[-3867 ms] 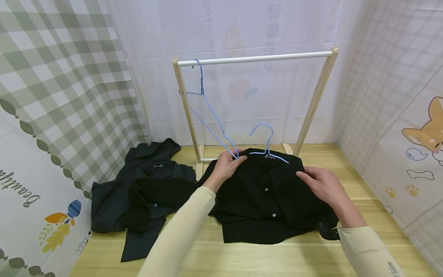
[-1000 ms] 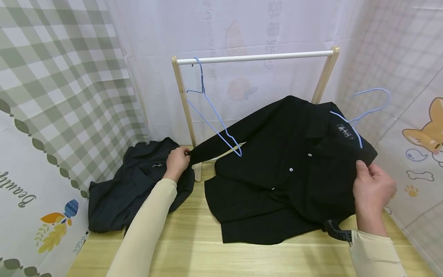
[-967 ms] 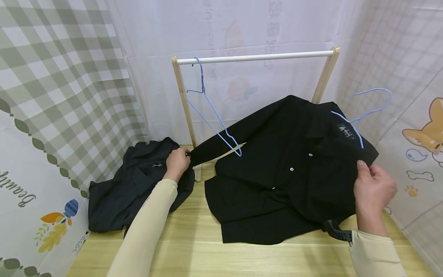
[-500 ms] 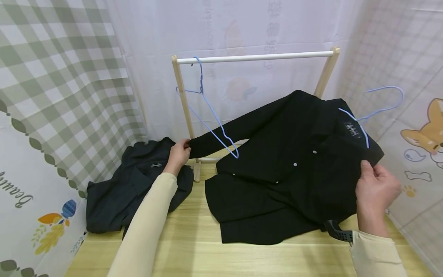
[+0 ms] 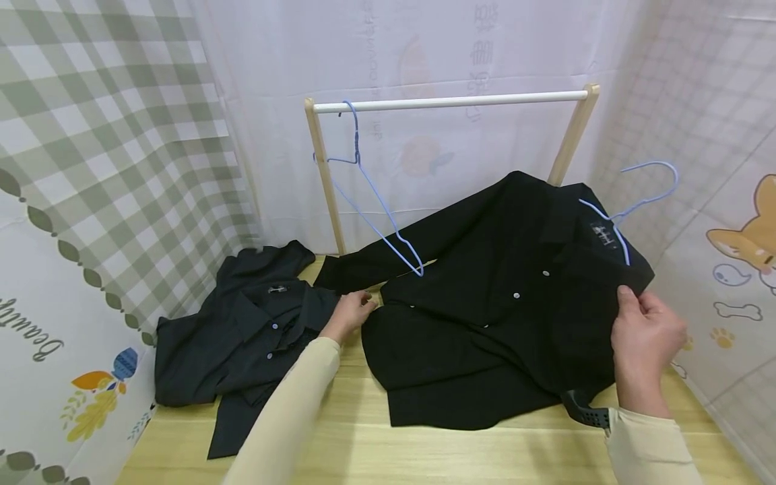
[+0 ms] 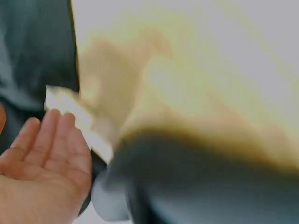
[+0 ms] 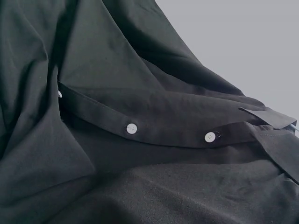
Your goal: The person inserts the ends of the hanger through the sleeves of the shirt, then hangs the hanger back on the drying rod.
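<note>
While the right hand (image 5: 649, 330) pinches the black shirt (image 5: 455, 343) near its shoulder, I see the left hand (image 5: 350, 313), fingers loosely extended, between it and the second shirt (image 5: 224, 343), grey. One hanger (image 5: 644, 202) sits in the black shirt, another hanger (image 5: 357, 143) on the rack (image 5: 461, 102).

The left arm (image 5: 289, 407) reaches forward, the left hand (image 5: 349, 314) loosely extended, fingers side by side; the right hand (image 5: 647, 333) pinches, thumb against fingers, near the surface's (image 5: 424, 455) right edge.

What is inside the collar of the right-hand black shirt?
Part of a blue hanger and a label. The hanger's lower part cannot be seen; the black shirt covers it.
</note>
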Tool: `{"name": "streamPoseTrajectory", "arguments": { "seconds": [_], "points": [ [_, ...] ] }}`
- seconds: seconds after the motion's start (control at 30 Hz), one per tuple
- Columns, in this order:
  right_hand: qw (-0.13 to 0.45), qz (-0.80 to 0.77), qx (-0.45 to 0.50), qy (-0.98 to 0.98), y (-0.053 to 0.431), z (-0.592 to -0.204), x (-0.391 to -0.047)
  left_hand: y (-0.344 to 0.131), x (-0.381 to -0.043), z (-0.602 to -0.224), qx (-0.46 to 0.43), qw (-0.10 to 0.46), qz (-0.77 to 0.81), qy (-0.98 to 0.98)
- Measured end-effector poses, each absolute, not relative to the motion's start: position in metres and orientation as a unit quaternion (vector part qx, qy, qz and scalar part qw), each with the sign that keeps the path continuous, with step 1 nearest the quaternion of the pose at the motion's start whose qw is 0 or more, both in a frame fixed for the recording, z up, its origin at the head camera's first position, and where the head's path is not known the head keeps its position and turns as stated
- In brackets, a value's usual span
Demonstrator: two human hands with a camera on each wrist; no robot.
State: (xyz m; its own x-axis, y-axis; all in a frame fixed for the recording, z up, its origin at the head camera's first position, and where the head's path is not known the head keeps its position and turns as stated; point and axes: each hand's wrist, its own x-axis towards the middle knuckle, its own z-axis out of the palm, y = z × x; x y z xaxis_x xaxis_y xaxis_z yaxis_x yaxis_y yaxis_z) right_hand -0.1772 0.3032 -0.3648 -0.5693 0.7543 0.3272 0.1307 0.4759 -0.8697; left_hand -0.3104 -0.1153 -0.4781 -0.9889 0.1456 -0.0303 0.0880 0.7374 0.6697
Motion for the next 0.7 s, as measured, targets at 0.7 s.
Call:
{"name": "streamPoseTrajectory", "arguments": {
  "seconds": [0.7],
  "points": [
    [0.341,0.448,-0.308,-0.767,0.309,-0.372,-0.175,-0.101,-0.307,-0.431,0.133,-0.030,0.389,0.911]
  ]
}}
